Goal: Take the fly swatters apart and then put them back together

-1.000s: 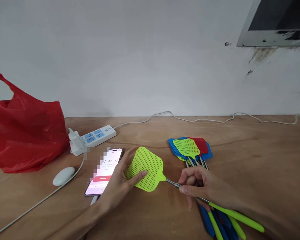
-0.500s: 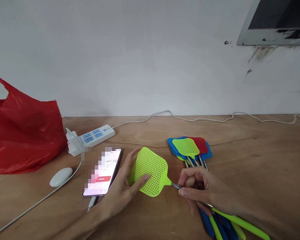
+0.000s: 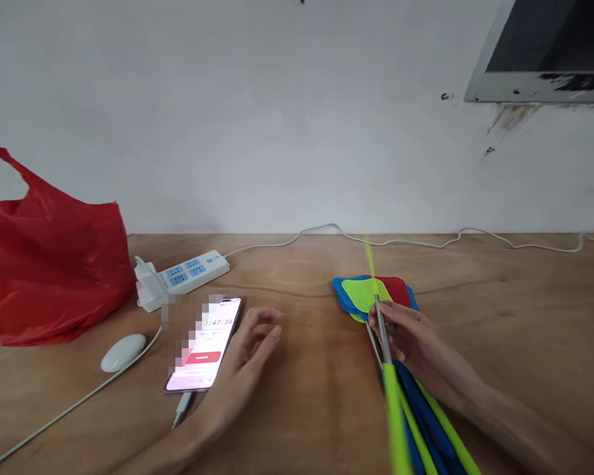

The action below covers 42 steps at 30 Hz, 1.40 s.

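A yellow-green fly swatter with a metal shaft is pinched in my right hand. It is turned edge-on, so its head looks like a thin blurred strip; its green handle points toward me. Just below it lies a pile of fly swatters, with blue, green and red heads overlapping at the far end and blue and green handles at the near end. My right hand covers part of their shafts. Empty, with fingers loosely curled and apart, my left hand hovers beside the phone.
On the wooden table, a red plastic bag stands at the left. Near it are a white power strip with a plugged-in adapter and a white mouse-shaped object. A thin cable runs along the grey wall.
My left hand has let go of the swatter's head. My right hand has brought that swatter over the pile, turning it from slanted and face-up to edge-on, with its head pointing away.
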Available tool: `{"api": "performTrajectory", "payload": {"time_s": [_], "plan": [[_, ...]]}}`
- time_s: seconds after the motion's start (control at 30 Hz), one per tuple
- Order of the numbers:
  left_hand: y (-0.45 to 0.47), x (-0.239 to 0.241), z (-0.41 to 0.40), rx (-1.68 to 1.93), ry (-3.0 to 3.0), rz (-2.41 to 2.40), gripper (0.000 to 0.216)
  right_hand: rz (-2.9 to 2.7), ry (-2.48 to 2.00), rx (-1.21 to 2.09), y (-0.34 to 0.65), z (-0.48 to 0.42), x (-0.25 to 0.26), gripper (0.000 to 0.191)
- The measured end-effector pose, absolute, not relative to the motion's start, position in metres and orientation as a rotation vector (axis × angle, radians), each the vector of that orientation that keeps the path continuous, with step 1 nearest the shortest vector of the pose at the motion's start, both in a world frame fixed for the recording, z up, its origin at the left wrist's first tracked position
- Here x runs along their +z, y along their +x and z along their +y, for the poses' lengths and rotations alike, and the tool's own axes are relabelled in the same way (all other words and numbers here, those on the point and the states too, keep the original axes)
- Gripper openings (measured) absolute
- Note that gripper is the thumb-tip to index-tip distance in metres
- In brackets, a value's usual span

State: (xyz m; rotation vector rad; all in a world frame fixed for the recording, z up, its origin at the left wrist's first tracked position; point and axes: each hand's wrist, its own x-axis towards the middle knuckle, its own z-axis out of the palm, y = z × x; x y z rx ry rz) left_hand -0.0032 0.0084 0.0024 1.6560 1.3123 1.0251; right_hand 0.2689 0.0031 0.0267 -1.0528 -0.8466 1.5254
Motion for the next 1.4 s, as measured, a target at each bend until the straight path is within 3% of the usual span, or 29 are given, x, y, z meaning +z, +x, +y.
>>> {"api": "performTrajectory", "payload": {"time_s": [0.23, 0.57, 0.8, 0.93, 1.03, 1.13, 1.23, 1.4], "plan": [[0.007, 0.004, -0.002, 0.647, 1.750, 1.082, 0.036, -0.961, -0.949, 1.590, 0.263, 0.000, 0.017, 0.029], [0.005, 0.010, -0.004, 0.540, 2.031, 1.200, 0.040, -1.024, -0.836, 1.595, 0.265, -0.003, 0.018, 0.033], [0.006, 0.010, -0.002, 0.587, 2.054, 1.261, 0.043, -0.938, -1.165, 0.957, 0.289, 0.019, 0.002, 0.032], [0.008, 0.010, -0.002, 0.574, 2.091, 1.276, 0.044, -0.976, -1.098, 0.564, 0.294, 0.023, 0.000, 0.035], [0.005, 0.009, -0.002, 0.565, 2.123, 1.280, 0.042, -1.329, -0.986, 0.157, 0.292, 0.011, 0.014, 0.019], [-0.001, 0.008, -0.001, 0.573, 2.169, 1.278, 0.042, -1.859, -0.947, -0.278, 0.289, -0.002, 0.034, 0.024], [-0.009, 0.008, 0.000, 0.535, 2.212, 1.284, 0.043, -2.093, -0.951, -0.325, 0.285, -0.006, 0.045, 0.024], [-0.018, 0.014, 0.001, 0.393, 2.319, 1.248, 0.038, -2.478, -1.012, -0.102, 0.285, -0.001, 0.045, 0.029]]}}
